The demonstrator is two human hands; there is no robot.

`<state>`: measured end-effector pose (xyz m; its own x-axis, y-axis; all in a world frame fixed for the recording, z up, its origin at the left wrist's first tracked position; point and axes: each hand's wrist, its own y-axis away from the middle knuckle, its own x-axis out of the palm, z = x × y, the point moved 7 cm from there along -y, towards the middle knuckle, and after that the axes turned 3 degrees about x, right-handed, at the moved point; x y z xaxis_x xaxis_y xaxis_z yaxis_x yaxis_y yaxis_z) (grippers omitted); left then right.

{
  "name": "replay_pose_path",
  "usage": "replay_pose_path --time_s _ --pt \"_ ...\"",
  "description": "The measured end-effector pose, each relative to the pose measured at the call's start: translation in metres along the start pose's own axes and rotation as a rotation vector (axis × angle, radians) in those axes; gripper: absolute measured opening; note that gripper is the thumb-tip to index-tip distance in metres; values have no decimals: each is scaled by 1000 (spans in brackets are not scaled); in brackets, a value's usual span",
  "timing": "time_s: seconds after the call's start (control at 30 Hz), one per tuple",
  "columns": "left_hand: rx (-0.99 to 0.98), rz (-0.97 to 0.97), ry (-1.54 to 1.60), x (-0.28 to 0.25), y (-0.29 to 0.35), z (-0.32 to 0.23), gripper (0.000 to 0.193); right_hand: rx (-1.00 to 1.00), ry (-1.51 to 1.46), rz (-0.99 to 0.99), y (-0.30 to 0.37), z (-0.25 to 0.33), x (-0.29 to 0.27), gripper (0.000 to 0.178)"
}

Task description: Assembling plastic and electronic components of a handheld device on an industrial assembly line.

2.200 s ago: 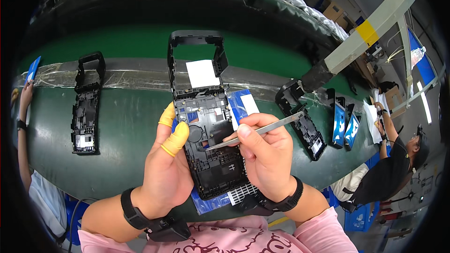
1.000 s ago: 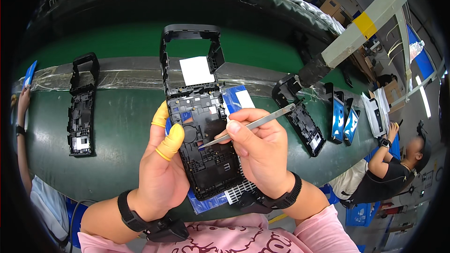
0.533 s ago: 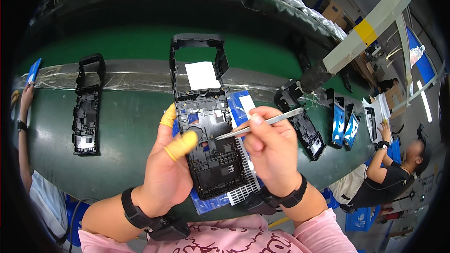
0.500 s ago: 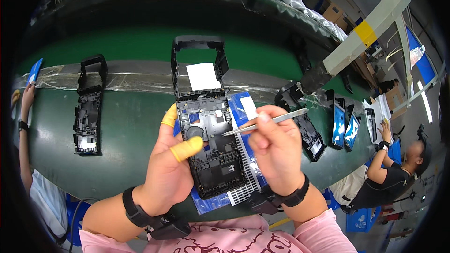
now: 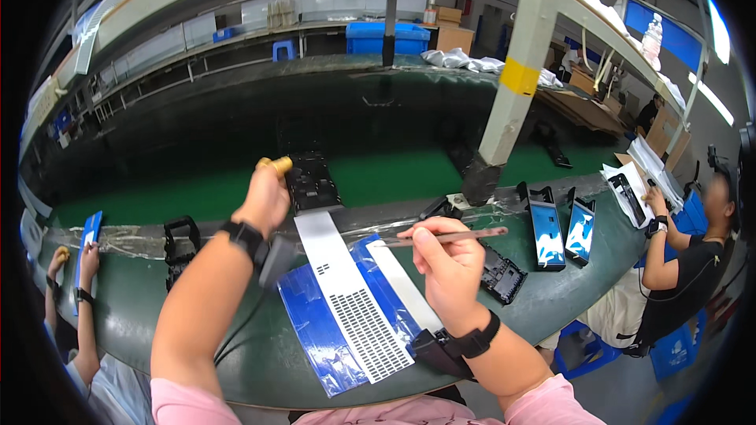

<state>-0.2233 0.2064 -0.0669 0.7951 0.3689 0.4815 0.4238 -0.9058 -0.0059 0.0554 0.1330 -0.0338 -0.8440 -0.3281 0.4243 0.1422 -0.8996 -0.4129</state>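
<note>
My left hand, with yellow finger cots, reaches far forward over the green belt. Its fingers are closed at the left edge of a black plastic housing; the fingertips' grip is partly hidden. In my right hand a pair of metal tweezers is held, tips pointing left, above a white strip. Between my forearms lies a white sheet with rows of small black stickers, on top of a blue film-covered sheet.
Another black housing lies to the left, one more to the right. Two housings with blue screens stand beside a grey post. Co-workers' hands are at both sides; the right one is near white sheets.
My left hand has carried the housing forward and away from me, onto or over the green belt. The sticker sheet beneath is uncovered. My right hand keeps the tweezers, slightly lower.
</note>
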Motion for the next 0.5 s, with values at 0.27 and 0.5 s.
replay_pose_path --time_s 0.27,0.5 --pt "164 -9 -889 -14 4 -38 51 -174 129 70 2 16 3 13" --pt "395 150 -1367 -60 98 -86 41 -115 429 929 71 92 59 12"
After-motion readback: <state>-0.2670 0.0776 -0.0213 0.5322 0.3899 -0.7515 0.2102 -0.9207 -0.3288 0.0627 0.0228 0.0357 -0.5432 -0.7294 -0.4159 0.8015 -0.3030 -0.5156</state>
